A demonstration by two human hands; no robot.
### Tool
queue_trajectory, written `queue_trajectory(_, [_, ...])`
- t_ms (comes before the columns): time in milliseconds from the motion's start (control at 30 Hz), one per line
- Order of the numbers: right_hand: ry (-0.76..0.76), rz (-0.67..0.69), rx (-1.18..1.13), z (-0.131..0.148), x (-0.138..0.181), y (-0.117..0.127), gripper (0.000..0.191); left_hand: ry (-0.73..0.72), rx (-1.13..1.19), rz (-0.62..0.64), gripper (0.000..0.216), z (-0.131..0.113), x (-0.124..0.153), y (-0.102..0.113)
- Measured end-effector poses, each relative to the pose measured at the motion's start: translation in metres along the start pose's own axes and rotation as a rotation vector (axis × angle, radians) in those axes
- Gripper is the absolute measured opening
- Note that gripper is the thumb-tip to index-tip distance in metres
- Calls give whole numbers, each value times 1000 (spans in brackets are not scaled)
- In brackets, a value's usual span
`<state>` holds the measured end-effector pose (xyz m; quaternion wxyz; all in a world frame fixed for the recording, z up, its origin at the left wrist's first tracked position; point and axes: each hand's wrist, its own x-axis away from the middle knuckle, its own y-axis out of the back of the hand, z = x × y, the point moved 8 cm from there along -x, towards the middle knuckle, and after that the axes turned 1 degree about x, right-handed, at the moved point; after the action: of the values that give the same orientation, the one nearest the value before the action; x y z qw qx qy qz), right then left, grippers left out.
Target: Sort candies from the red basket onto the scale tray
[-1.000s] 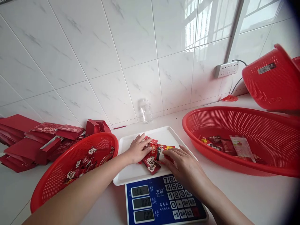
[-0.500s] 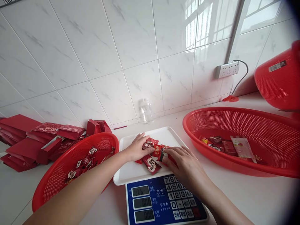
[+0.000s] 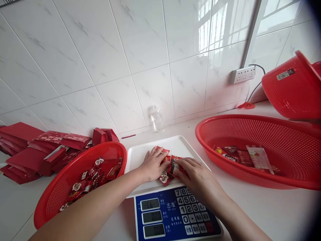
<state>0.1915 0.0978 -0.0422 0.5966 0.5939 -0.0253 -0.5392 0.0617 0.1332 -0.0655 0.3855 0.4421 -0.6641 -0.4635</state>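
Both my hands rest on a small pile of red candy packets [image 3: 166, 176] lying on the white tray [image 3: 137, 156] of a blue-faced electronic scale [image 3: 173, 216]. My left hand [image 3: 152, 164] lies flat over the pile's left side, fingers spread and pressing on packets. My right hand [image 3: 198, 177] covers the right side, with its fingertips curled on a red and black packet [image 3: 175, 165]. The packets sit pushed together between the two hands. Digits show on the scale's top display.
A red mesh basket [image 3: 57, 190] with several packets stands left of the scale; a larger red basket [image 3: 281, 130] with a few packets is on the right. Another red basket [image 3: 293, 87] is tipped at far right. Red boxes [image 3: 30, 150] are stacked at the left, and a clear bottle [image 3: 156, 117] stands by the tiled wall.
My left hand has slid right and toward me across the tray, gathering the packets against my right hand. The tipped basket at far right has shifted.
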Motion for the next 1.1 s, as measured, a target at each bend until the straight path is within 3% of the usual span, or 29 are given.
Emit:
queue_trajectory(200, [-4, 41, -43, -1, 1, -3, 13, 2, 24, 62, 53, 6, -2, -3])
queue_trajectory(400, [-30, 56, -120, -2, 0, -1, 13, -41, 84, -46, 55, 8, -2, -2])
queue_trajectory(600, [4, -3, -180, 3, -1, 6, 15, -189, 62, -161, 42, -2, 0, 7])
queue_trajectory(767, [33, -58, -45, 5, 1, 7, 18, -102, 114, -218, 41, 4, 2, 14])
queue_trajectory(900, [-39, -5, -26, -3, 2, 3, 18, -33, 141, -278, 42, 9, 5, 19])
queue_trajectory(1100, [-56, 23, -66, -2, 0, 2, 20, -24, 136, -155, 44, 10, 2, 3])
